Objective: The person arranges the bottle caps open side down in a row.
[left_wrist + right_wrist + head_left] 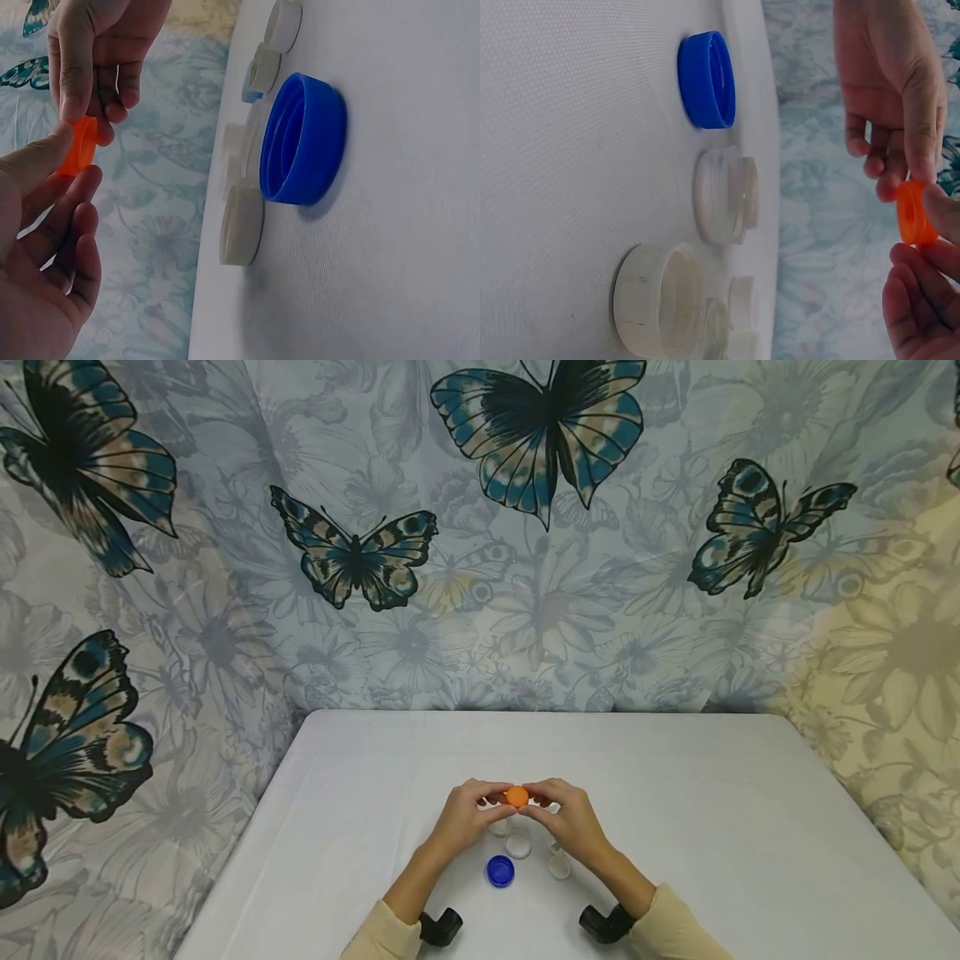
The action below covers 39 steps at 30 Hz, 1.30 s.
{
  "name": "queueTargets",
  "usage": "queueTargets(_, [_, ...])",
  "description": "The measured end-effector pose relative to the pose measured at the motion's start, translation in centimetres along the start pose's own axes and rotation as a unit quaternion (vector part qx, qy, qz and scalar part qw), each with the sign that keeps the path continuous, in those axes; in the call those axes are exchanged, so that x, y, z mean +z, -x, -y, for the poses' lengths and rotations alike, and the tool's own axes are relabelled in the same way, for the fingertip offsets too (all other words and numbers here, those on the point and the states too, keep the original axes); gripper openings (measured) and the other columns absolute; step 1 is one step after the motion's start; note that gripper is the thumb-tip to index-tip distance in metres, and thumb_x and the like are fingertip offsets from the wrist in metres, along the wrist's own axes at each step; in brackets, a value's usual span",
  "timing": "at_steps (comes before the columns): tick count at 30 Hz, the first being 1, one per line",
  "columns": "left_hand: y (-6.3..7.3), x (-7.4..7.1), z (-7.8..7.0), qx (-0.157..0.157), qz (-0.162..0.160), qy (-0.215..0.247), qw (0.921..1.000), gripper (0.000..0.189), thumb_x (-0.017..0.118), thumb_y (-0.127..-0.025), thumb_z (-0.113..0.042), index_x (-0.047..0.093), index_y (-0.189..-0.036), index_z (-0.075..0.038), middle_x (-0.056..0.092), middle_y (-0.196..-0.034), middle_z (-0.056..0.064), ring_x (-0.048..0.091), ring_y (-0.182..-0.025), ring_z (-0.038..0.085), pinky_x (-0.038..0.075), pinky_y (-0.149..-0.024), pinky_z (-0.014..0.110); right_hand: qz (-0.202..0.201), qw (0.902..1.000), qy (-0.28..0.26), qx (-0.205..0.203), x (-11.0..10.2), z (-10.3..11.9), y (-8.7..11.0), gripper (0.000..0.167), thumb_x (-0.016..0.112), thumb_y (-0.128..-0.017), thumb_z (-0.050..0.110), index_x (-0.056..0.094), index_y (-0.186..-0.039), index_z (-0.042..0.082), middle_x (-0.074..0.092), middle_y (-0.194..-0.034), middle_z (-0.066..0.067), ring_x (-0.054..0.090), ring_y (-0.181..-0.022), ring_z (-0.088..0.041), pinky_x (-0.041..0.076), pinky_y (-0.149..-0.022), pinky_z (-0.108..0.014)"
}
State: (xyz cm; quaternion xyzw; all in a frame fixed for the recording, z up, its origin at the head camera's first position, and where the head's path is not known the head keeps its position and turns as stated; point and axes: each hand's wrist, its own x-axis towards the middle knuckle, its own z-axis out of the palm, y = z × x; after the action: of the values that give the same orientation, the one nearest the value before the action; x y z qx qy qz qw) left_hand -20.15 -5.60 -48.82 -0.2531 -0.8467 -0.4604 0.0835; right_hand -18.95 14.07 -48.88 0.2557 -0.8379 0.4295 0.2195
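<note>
An orange bottle cap point(517, 797) is held up over the white table between both hands. My left hand point(463, 817) pinches it from the left with thumb and fingers, while my right hand point(573, 820) pinches its opposite side. In the left wrist view the orange cap point(81, 148) shows its hollow inside. Below the hands a blue cap point(500, 871) lies with its open side up. A clear-whitish cap point(518, 846) lies just behind it, and an off-white cap point(558, 867) sits to the right. Further caps are partly hidden by the hands.
The white table point(712, 827) stretches out around the caps. Behind it hangs a floral cloth point(480, 643) with large butterflies. A black wrist device point(442, 928) sits at the left wrist, and another black device point(606, 924) at the right.
</note>
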Motion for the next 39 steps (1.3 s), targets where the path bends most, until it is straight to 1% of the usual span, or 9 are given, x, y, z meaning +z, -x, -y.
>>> queueTargets(6, [0.0, -0.4, 0.4, -0.013, 0.002, -0.011, 0.9999, 0.029, 0.077, -0.082, -0.024, 0.075, -0.105, -0.008, 0.073, -0.097, 0.005, 0.060, -0.090, 0.019, 0.050, -0.075, 0.024, 0.038, 0.9986, 0.002, 0.037, 0.2, 0.3, -0.5, 0.026, 0.081, -0.075, 0.008, 0.074, -0.099, 0.002, 0.073, -0.088, -0.006, 0.063, -0.074, -0.020, 0.056, -0.067, -0.027])
queueTargets(9, [-0.2, -0.6, 0.8, -0.013, 0.003, -0.020, 0.9997, 0.029, 0.075, -0.084, -0.024, 0.074, -0.106, -0.007, 0.073, -0.097, 0.006, 0.061, -0.089, 0.021, 0.051, -0.075, 0.026, 0.059, 0.9970, -0.002, 0.049, 0.6, 0.2, -1.1, 0.026, 0.080, -0.077, 0.010, 0.074, -0.102, 0.002, 0.073, -0.090, -0.006, 0.063, -0.075, -0.020, 0.055, -0.068, -0.026])
queueTargets(11, [-0.3, -0.9, 1.0, -0.014, -0.001, -0.026, 0.9996, 0.029, 0.075, -0.084, -0.024, 0.074, -0.107, -0.006, 0.073, -0.097, 0.006, 0.061, -0.089, 0.021, 0.052, -0.075, 0.029, 0.073, 0.9962, 0.000, 0.048, 0.9, 0.1, -1.6, 0.026, 0.079, -0.079, 0.011, 0.074, -0.103, 0.001, 0.074, -0.091, -0.007, 0.064, -0.076, -0.020, 0.055, -0.068, -0.025])
queueTargets(15, [-0.6, -1.5, 1.9, -0.020, -0.013, -0.040, 0.9989, 0.029, 0.075, -0.084, -0.023, 0.073, -0.107, -0.006, 0.073, -0.096, 0.007, 0.060, -0.086, 0.020, 0.052, -0.074, 0.030, 0.092, 0.9952, 0.005, 0.033, 1.9, -0.3, -2.8, 0.027, 0.078, -0.081, 0.012, 0.073, -0.105, -0.001, 0.074, -0.092, -0.009, 0.064, -0.076, -0.021, 0.056, -0.068, -0.026])
queueTargets(20, [-1.0, -2.5, 3.4, -0.040, -0.019, -0.052, 0.9977, 0.030, 0.076, -0.083, -0.022, 0.073, -0.108, -0.006, 0.074, -0.097, 0.006, 0.061, -0.087, 0.019, 0.050, -0.074, 0.026, 0.114, 0.9931, 0.008, 0.026, 3.4, -0.7, -4.3, 0.030, 0.077, -0.082, 0.013, 0.071, -0.108, -0.002, 0.073, -0.093, -0.012, 0.065, -0.077, -0.023, 0.056, -0.068, -0.028])
queueTargets(27, [-1.6, -4.3, 6.2, -0.092, -0.002, -0.053, 0.9944, 0.030, 0.077, -0.083, -0.021, 0.073, -0.109, -0.007, 0.074, -0.098, 0.005, 0.062, -0.090, 0.019, 0.049, -0.079, 0.029, 0.165, 0.9837, 0.020, 0.070, 6.3, -0.9, -6.8, 0.025, 0.076, -0.083, 0.009, 0.072, -0.106, 0.000, 0.074, -0.098, -0.012, 0.064, -0.080, -0.021, 0.053, -0.070, -0.024])
queueTargets(31, [-2.0, -5.5, 7.8, -0.121, 0.013, -0.061, 0.9907, 0.029, 0.077, -0.084, -0.020, 0.073, -0.109, -0.006, 0.074, -0.100, 0.006, 0.062, -0.092, 0.022, 0.050, -0.080, 0.034, 0.186, 0.9789, 0.030, 0.078, 8.4, -1.2, -8.3, 0.022, 0.076, -0.082, 0.008, 0.073, -0.103, 0.000, 0.074, -0.099, -0.012, 0.064, -0.080, -0.020, 0.052, -0.071, -0.025])
queueTargets(36, [-2.5, -6.8, 9.6, -0.159, 0.030, -0.063, 0.9849, 0.028, 0.076, -0.084, -0.018, 0.072, -0.110, -0.007, 0.073, -0.104, 0.007, 0.063, -0.095, 0.022, 0.052, -0.083, 0.037, 0.190, 0.9776, 0.022, 0.088, 10.9, -1.7, -9.6, 0.020, 0.076, -0.081, 0.005, 0.073, -0.099, -0.001, 0.072, -0.094, -0.013, 0.061, -0.078, -0.019, 0.050, -0.069, -0.026])
queueTargets(39, [-2.8, -7.5, 10.6, -0.184, 0.031, -0.057, 0.9809, 0.028, 0.076, -0.084, -0.017, 0.072, -0.110, -0.005, 0.073, -0.105, 0.008, 0.065, -0.094, 0.022, 0.053, -0.082, 0.036, 0.188, 0.9756, 0.015, 0.112, 12.5, -1.9, -10.2, 0.021, 0.076, -0.080, 0.005, 0.073, -0.099, -0.003, 0.070, -0.091, -0.014, 0.060, -0.077, -0.019, 0.050, -0.069, -0.026])
